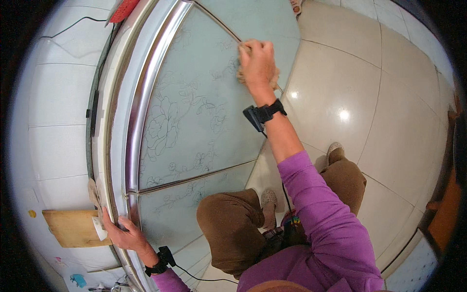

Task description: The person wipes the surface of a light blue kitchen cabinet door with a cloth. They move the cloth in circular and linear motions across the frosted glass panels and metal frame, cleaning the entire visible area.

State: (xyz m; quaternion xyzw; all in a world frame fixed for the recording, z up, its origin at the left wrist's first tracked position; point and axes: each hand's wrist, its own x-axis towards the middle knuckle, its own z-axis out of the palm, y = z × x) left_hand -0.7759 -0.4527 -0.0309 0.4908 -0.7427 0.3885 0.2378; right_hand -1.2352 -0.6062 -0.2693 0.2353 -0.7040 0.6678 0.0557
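Note:
My right hand (257, 65) is closed around a bunched beige cloth (275, 78) and presses it to a pale green cabinet door (193, 84) with a line-drawn flower pattern. The cloth sits at the metal-trimmed seam (219, 23) between two doors; my hand hides most of it. Lower left, my left hand (122, 233) grips the edge of a light countertop (105, 160), thumb on the near side. Just beyond those fingers lies a tan, cloth-like thing (93, 191). A shiny metal rail (142, 98) runs along the cabinet's top, below the counter.
Behind the left hand are a wooden board (69, 228) and a small white object (99, 228). A red basket-like item (124, 10) and a black cable (85, 18) lie farther along the counter. Glossy beige floor tiles (335, 91) spread to the right. My bent knees (230, 226) are close to the cabinet.

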